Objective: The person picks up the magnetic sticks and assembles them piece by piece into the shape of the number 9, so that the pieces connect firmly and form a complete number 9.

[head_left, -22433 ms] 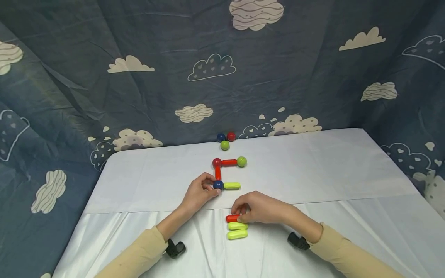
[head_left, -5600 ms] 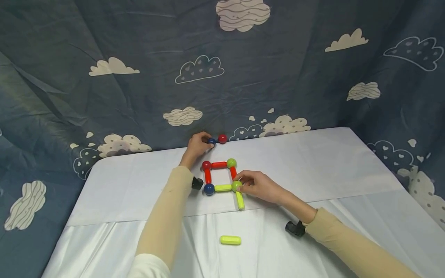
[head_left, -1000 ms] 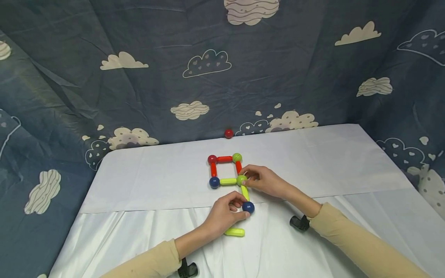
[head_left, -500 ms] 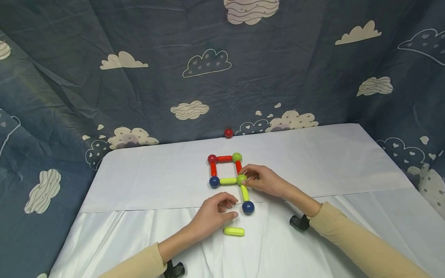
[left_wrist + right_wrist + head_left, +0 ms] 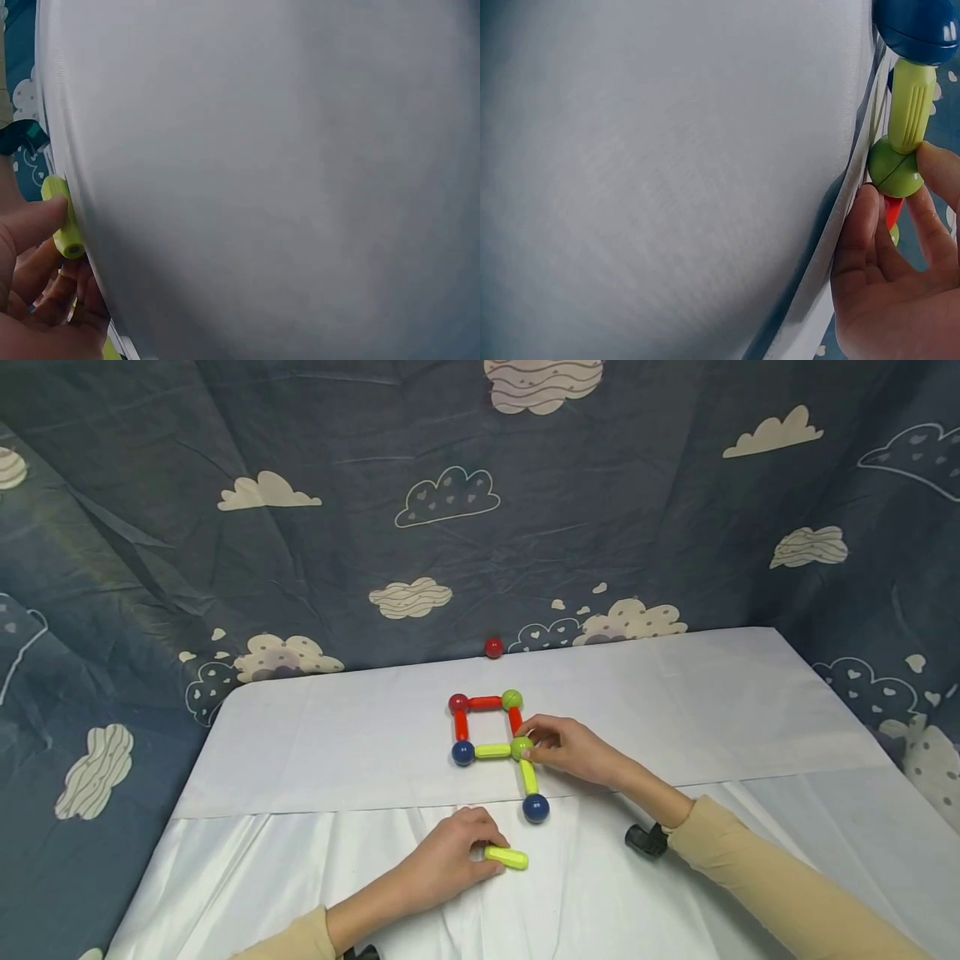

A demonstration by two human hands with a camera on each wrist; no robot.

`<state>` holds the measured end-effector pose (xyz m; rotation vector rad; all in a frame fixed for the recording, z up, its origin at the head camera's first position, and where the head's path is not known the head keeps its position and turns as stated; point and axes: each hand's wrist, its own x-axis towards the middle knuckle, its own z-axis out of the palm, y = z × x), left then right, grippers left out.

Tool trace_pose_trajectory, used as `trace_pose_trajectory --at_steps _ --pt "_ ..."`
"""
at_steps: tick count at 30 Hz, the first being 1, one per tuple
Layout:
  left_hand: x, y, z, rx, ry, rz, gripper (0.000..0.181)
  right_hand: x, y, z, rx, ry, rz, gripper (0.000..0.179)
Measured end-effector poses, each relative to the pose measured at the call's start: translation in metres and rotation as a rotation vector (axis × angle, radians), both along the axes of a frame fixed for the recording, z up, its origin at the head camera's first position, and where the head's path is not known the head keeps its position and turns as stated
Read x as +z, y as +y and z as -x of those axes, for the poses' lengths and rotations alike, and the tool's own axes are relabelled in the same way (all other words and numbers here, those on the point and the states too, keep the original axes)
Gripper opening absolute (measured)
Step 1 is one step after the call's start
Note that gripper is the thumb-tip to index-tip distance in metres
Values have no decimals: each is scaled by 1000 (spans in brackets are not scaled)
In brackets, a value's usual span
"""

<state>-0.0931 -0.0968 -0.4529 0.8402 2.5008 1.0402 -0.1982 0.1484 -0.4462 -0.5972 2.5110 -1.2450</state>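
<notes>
My left hand [image 5: 450, 860] pinches the left end of a loose yellow-green stick [image 5: 510, 858] between thumb and fingers; in the left wrist view the thumb lies across this stick [image 5: 64, 225]. With thumb and fingertips, my right hand [image 5: 573, 749] holds the green ball [image 5: 521, 747] at the near right corner of a square of balls and sticks. The square has two red sticks meeting at a red ball [image 5: 458, 703], another green ball [image 5: 512, 699], a blue ball [image 5: 462, 752] and a yellow-green stick [image 5: 492, 751]. From the held ball another yellow-green stick [image 5: 529, 777] runs toward me, ending at a blue ball [image 5: 536, 808].
A single red ball [image 5: 493, 647] sits at the back edge of the white cloth-covered table [image 5: 675, 710]. Behind and at the sides hangs a dark cloud-patterned curtain [image 5: 337, 552]. A seam crosses the white cloth near the middle.
My left hand let go of the blue ball at the stick's end, moved back toward me and took hold of the loose yellow-green stick. My right hand stayed on the green ball.
</notes>
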Motion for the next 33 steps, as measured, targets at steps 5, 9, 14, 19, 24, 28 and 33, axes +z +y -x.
trace_pose_trajectory --at_steps 5,9,14,19,24,28,33 --pt "2 1 -1 14 -1 -13 14 -1 1 0 -3 -2 2 30" --pt "0 0 0 35 -1 -28 13 -1 1 0 -7 -9 2 30" --pt "0 -1 5 77 16 -27 12 -1 1 0 -9 -21 -1 30" --pt "1 -1 14 118 47 -27 13 1 1 -1 -13 -36 -4 31" --pt "0 3 22 137 67 -35 15 1 0 -1 -14 -37 -3 30" --pt "-2 5 27 131 71 -38 15 1 0 -1 -12 -31 -1 30" --pt "-2 7 29 128 64 -43 15 1 0 -1 -15 -28 -4 30"
